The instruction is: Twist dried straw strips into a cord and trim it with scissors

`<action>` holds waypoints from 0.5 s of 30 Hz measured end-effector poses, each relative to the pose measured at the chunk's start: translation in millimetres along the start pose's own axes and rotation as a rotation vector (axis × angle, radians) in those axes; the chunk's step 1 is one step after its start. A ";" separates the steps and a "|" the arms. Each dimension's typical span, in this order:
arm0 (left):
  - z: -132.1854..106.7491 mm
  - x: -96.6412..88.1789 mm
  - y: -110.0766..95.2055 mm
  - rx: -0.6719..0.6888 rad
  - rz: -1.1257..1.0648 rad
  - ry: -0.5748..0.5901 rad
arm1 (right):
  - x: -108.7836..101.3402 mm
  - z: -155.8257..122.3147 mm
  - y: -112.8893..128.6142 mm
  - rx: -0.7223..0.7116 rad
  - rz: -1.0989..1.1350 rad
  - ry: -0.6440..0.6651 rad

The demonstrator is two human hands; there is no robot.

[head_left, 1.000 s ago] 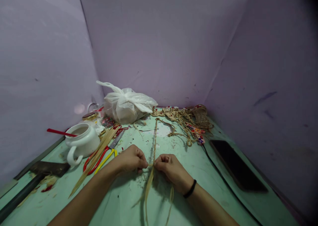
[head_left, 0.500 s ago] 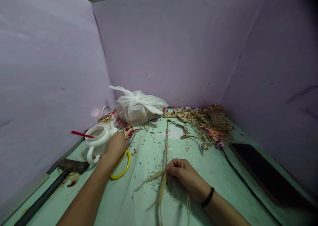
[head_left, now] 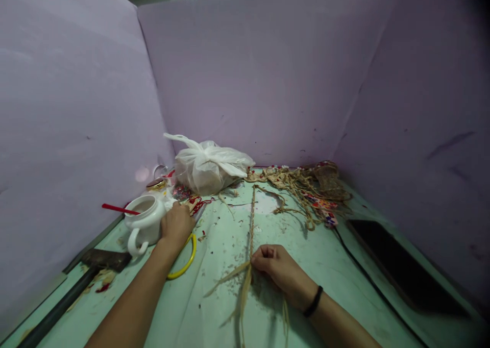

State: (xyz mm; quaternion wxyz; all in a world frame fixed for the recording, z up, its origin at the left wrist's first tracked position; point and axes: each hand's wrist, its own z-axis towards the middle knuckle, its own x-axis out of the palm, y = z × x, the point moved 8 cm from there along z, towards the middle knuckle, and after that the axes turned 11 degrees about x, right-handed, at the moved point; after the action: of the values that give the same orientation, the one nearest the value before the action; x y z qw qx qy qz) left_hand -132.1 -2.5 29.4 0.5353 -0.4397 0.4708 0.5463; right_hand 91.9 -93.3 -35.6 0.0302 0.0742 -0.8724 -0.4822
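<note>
A thin braided straw cord (head_left: 251,220) runs away from me across the green table (head_left: 344,271), ending in loose straw strands (head_left: 241,292) near me. My right hand (head_left: 276,269), with a black band at the wrist, is closed and pinches the cord where the braid meets the loose strands. My left hand (head_left: 175,224) lies far to the left, fingers curled down over the scissors with a yellow handle (head_left: 182,267) and a bundle of straw strips, next to a white mug (head_left: 144,223). Whether it grips anything is hidden.
A red stick (head_left: 117,209) rests in the mug. A knotted white plastic bag (head_left: 209,164) and a heap of twine with coloured bits (head_left: 306,190) lie at the back. A dark phone (head_left: 394,266) lies right, a hammer (head_left: 72,292) left. Purple walls enclose the table.
My left hand left the cord and reached left to the scissors and straw strips by the mug. My right hand kept its pinch on the cord.
</note>
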 end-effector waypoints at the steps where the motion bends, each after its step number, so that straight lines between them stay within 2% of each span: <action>1: -0.7 -3.9 0.2 -0.013 -0.004 -0.017 | 0.1 -0.2 0.2 0.000 0.004 0.001; 5: -10.6 -38.9 -2.4 -0.078 -0.021 -0.160 | 0.6 -0.5 0.2 0.015 0.003 0.005; 7: -18.1 -51.5 -15.3 -0.013 -0.098 -0.141 | 0.4 -0.5 0.2 0.021 0.003 0.006; 9: -29.1 -45.9 -48.7 0.249 -0.265 0.073 | 0.3 -0.4 0.5 0.019 0.013 0.012; 11: -51.7 -34.4 -82.4 0.475 -0.425 0.327 | -0.1 -0.5 1.2 0.009 0.018 0.013; 13: -73.4 -24.7 -103.6 0.576 -0.509 0.493 | -0.4 -0.6 1.5 0.001 0.008 0.010; 15: -85.6 -17.9 -115.1 0.608 -0.541 0.558 | 0.2 -0.6 1.9 -0.011 0.007 0.016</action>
State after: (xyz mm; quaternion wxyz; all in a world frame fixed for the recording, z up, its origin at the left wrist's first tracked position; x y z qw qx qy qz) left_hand -18.4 -91.8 27.4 0.6155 -0.4996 0.6033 0.0868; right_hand 91.6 -92.8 -33.7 0.0393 0.0751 -0.8697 -0.4863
